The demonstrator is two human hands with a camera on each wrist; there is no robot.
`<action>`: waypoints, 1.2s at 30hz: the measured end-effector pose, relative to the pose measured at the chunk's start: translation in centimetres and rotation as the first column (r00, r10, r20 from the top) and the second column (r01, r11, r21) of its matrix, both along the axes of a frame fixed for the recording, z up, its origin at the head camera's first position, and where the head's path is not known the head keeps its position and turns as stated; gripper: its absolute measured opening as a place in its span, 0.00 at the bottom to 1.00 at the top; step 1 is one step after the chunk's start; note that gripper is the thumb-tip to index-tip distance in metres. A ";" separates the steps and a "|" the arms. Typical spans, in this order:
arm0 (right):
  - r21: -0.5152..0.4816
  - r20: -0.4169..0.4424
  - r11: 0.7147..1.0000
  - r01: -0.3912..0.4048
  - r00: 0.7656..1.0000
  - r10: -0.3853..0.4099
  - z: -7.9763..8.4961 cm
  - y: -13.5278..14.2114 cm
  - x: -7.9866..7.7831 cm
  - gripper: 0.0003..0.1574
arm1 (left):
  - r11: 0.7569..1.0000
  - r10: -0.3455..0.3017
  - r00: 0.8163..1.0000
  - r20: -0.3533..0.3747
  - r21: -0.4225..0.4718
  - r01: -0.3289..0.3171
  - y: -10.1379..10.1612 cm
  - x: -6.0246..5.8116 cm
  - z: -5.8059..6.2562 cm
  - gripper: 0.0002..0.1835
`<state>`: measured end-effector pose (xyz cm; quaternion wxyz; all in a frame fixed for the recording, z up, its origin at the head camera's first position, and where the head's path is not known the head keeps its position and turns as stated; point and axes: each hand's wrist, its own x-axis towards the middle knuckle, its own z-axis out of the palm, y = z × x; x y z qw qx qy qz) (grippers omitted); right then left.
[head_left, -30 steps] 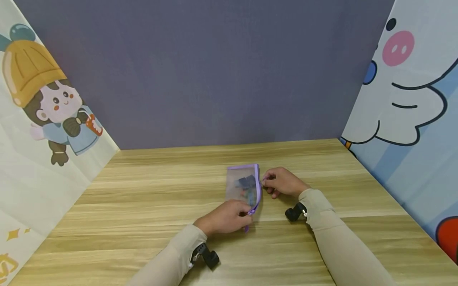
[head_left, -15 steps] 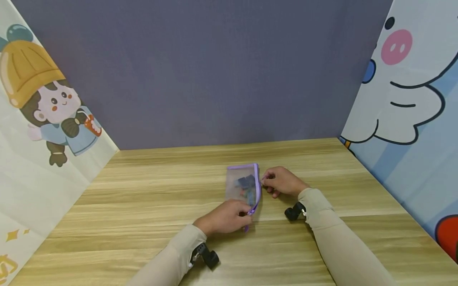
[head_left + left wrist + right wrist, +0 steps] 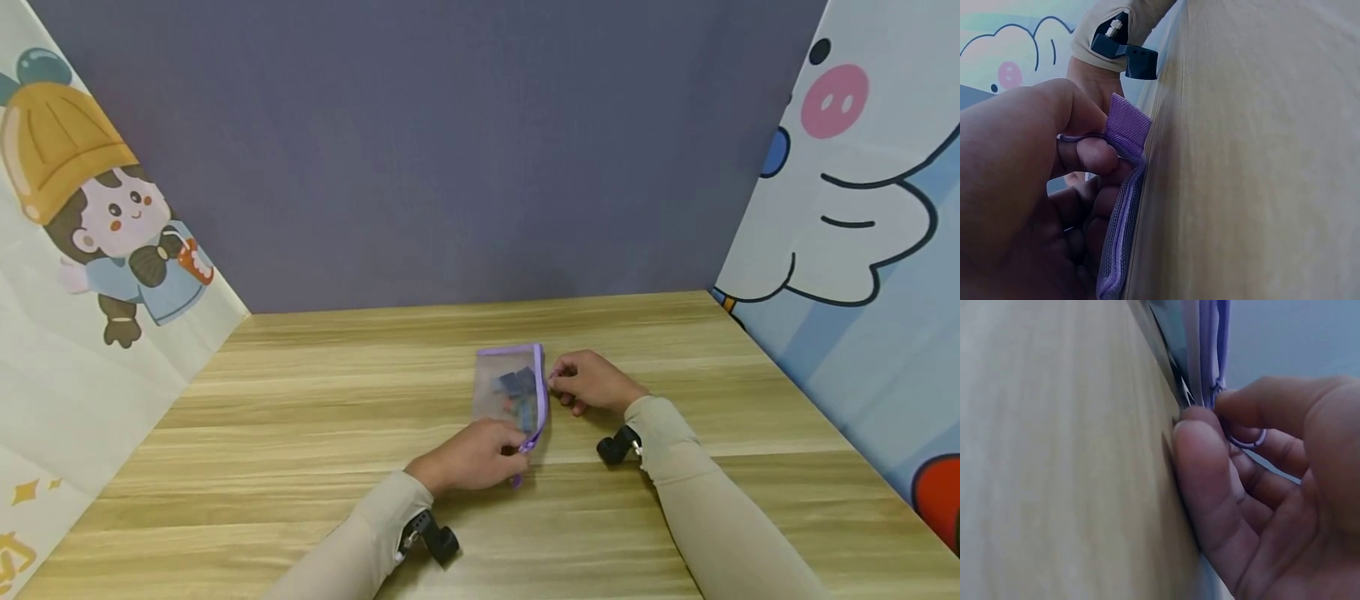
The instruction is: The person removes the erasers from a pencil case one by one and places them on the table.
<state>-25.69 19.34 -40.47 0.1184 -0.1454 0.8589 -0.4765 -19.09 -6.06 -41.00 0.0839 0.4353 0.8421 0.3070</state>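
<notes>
A see-through mesh zipper pouch point(image 3: 487, 387) with purple edging lies on the table, dark and coloured items showing through its mesh. At its near corner, my left hand point(image 3: 477, 454) pinches the zipper end between thumb and finger; a purple fabric tab point(image 3: 1127, 125) sticks out past the fingers in the left wrist view. My right hand point(image 3: 592, 382) is beside the zipper edge point(image 3: 540, 387), thumb and forefinger pinching the zipper pull. In the right wrist view a purple loop point(image 3: 1249, 444) hangs from that pinch, while the slider itself is mostly hidden by the fingertips.
The pouch rests on a wood-grain table point(image 3: 300, 433). A grey-blue panel point(image 3: 450, 150) rises behind it. Cartoon-printed panels stand at the left point(image 3: 45, 400) and right point(image 3: 847, 242). Each sleeve carries a black wrist camera point(image 3: 618, 446).
</notes>
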 end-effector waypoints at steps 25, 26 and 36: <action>0.086 -0.054 0.996 -0.003 0.998 0.008 0.1 0.1 -0.2 0.05 | 1.000 -0.006 0.999 -0.034 -0.015 0.006 0.0 0.2 0.3 0.15; 0.088 -0.055 0.996 0.002 0.998 0.003 0.0 0.1 -0.2 0.05 | 1.000 -0.006 0.999 -0.032 -0.014 0.006 -0.1 0.2 0.3 0.15; 0.082 -0.055 0.996 0.043 0.998 -0.038 0.2 -0.1 -0.1 0.06 | 1.000 -0.004 1.000 -0.014 -0.012 0.004 -0.1 0.3 0.3 0.15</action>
